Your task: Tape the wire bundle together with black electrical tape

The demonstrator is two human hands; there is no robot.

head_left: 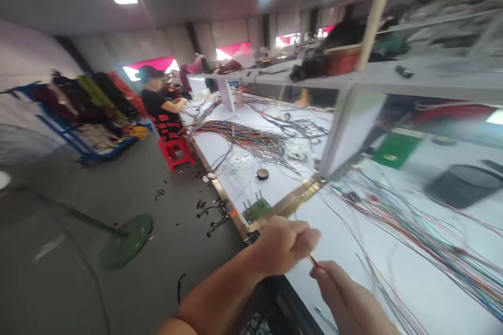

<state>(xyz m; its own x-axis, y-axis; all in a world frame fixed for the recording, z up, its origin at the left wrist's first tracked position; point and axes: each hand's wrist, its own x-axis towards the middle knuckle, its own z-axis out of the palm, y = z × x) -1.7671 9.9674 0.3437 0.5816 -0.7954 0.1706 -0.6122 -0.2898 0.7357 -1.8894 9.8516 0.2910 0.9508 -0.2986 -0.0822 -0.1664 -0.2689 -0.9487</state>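
Note:
Near the front edge of the white table [334, 230], my left hand [285, 245] is closed in a fist. A short stretch of thin reddish-brown wire [313, 261] shows between it and my right hand [343, 293]. Thumb and fingers of the right hand pinch the lower end of that wire. How the left fingers grip the upper end is hidden behind the fist. Just beyond the left hand sits a green board with upright pegs [256, 210]. Long bundled wires in several colours [428, 235] lie to the right of my hands.
A wooden strip [293, 201] crosses the table beside a white upright panel [346, 131]. Past it are black tape [262, 174] and a dark wire pile [243, 135]. A co-worker [157, 99] is farther back. A green round stand base [128, 241] occupies the floor at left.

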